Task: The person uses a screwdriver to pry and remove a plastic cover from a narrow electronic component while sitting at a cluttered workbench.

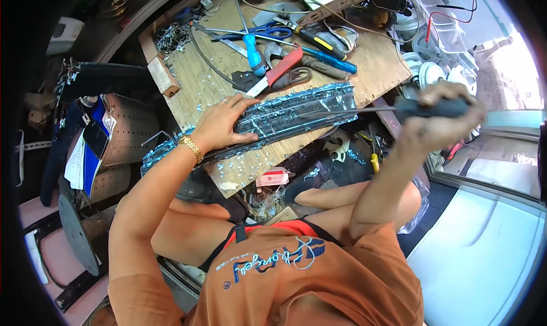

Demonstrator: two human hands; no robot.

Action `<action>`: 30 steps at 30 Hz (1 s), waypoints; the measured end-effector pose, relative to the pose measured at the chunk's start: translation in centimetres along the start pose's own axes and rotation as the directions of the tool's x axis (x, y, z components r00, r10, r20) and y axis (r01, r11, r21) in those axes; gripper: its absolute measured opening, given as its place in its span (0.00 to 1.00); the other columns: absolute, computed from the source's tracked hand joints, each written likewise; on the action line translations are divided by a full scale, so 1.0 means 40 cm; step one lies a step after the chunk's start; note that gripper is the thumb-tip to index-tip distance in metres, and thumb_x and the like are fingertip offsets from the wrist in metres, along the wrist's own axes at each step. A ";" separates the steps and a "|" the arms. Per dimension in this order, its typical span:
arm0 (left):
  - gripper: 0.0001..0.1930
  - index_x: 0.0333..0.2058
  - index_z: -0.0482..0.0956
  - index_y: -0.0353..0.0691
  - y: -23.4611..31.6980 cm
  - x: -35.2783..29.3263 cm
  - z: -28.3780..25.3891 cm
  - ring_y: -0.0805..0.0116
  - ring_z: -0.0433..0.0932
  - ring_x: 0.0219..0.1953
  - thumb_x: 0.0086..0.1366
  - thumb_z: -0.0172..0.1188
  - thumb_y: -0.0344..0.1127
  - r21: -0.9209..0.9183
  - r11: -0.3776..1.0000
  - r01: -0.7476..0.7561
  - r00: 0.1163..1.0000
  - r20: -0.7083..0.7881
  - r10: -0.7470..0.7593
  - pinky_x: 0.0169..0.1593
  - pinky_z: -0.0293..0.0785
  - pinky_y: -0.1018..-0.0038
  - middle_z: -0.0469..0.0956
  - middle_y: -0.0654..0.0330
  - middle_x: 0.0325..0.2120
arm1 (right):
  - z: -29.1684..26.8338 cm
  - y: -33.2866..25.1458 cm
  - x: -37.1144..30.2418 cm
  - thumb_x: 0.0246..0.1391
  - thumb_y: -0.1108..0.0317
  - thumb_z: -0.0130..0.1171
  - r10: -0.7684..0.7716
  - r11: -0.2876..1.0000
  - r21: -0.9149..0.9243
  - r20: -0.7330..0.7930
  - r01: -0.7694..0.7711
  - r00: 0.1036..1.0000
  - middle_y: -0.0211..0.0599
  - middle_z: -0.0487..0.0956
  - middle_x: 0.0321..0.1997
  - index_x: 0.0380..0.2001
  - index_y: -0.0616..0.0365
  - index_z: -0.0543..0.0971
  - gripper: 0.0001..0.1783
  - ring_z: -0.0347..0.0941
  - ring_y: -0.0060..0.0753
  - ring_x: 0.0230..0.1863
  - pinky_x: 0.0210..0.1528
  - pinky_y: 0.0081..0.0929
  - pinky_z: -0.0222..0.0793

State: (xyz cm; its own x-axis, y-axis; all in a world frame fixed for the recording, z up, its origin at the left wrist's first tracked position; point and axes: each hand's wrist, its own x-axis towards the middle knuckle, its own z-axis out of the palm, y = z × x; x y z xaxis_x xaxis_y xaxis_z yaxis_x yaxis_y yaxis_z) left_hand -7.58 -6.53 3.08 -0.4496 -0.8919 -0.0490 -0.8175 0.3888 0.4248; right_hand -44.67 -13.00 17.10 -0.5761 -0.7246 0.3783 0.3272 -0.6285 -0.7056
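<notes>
A long, dark, ribbed strip (310, 105) with ragged shiny bluish edges lies slantwise across the near part of a wooden board. Over its middle, my left hand (225, 119) presses down and grips it, fingers at the far edge and thumb toward me. My right hand (441, 115), slightly blurred, is closed round the thick black handle of a screwdriver-like tool (373, 109). Its long thin shaft points left and lies over the strip's right part; the tip is hard to make out. Just beyond the strip is a red-handled knife (285, 69).
The wooden board (387, 69) carries a blue screwdriver (254, 55), blue-handled scissors (273, 32), a yellow-black cutter (313, 38) and a pile of small metal bits (174, 38). Shiny flakes are scattered about. White containers (436, 72) stand at right; a perforated drum (134, 126) is at left.
</notes>
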 end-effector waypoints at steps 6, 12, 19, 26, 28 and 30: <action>0.46 0.67 0.72 0.52 0.010 0.019 0.001 0.42 0.80 0.56 0.55 0.73 0.67 0.001 1.000 -0.009 1.000 0.019 0.009 0.56 0.78 0.52 0.77 0.50 0.56 | 0.022 0.000 -0.010 0.75 0.46 0.45 -0.174 0.985 0.011 0.047 0.174 0.984 0.40 0.73 0.23 0.43 0.52 0.69 0.20 0.67 0.34 0.13 0.13 0.27 0.65; 0.44 0.68 0.71 0.55 0.013 0.020 -0.014 0.43 0.78 0.60 0.56 0.73 0.66 -0.010 1.000 0.020 0.998 0.052 -0.019 0.59 0.78 0.51 0.76 0.50 0.61 | 0.012 -0.082 0.060 0.68 0.46 0.51 -0.064 0.997 0.051 0.092 0.060 0.994 0.36 0.74 0.24 0.38 0.53 0.70 0.20 0.67 0.32 0.14 0.17 0.27 0.68; 0.44 0.67 0.72 0.53 0.028 0.030 -0.008 0.44 0.79 0.57 0.56 0.73 0.66 -0.019 0.999 0.026 0.998 0.051 -0.025 0.57 0.78 0.52 0.77 0.53 0.56 | -0.001 0.036 -0.008 0.66 0.40 0.52 -0.195 0.962 -0.209 -0.070 0.177 0.978 0.33 0.74 0.23 0.31 0.50 0.70 0.24 0.70 0.29 0.16 0.18 0.26 0.70; 0.44 0.67 0.72 0.53 0.028 0.026 -0.021 0.44 0.79 0.58 0.55 0.74 0.64 -0.046 0.999 0.021 0.998 0.063 -0.018 0.58 0.78 0.53 0.77 0.51 0.58 | -0.111 -0.177 0.149 0.71 0.46 0.47 -0.150 0.987 0.098 0.266 0.128 0.952 0.39 0.74 0.20 0.35 0.52 0.74 0.21 0.67 0.32 0.15 0.16 0.28 0.67; 0.45 0.67 0.72 0.53 0.032 0.041 -0.018 0.44 0.78 0.58 0.54 0.74 0.65 -0.056 0.998 0.019 0.998 0.055 -0.016 0.58 0.78 0.53 0.77 0.51 0.58 | -0.017 -0.010 0.030 0.71 0.46 0.48 -0.186 0.981 -0.037 0.083 0.190 0.979 0.39 0.74 0.20 0.36 0.52 0.73 0.21 0.67 0.33 0.14 0.16 0.28 0.67; 0.45 0.67 0.72 0.53 0.029 0.027 -0.014 0.44 0.79 0.58 0.54 0.74 0.65 -0.008 1.000 0.012 0.999 0.033 -0.011 0.58 0.78 0.53 0.77 0.52 0.58 | 0.020 0.045 -0.004 0.72 0.45 0.48 -0.226 0.964 -0.164 -0.100 0.209 0.969 0.38 0.74 0.19 0.37 0.52 0.73 0.21 0.67 0.34 0.14 0.15 0.28 0.66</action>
State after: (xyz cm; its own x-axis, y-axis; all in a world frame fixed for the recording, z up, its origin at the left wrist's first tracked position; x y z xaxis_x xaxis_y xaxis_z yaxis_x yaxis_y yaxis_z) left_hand -8.81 -7.19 4.02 -0.4518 -0.8882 -0.0835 -0.8200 0.3766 0.4310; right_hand -43.39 -14.27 16.26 -0.7069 -0.5316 0.4667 0.0726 -0.7108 -0.6997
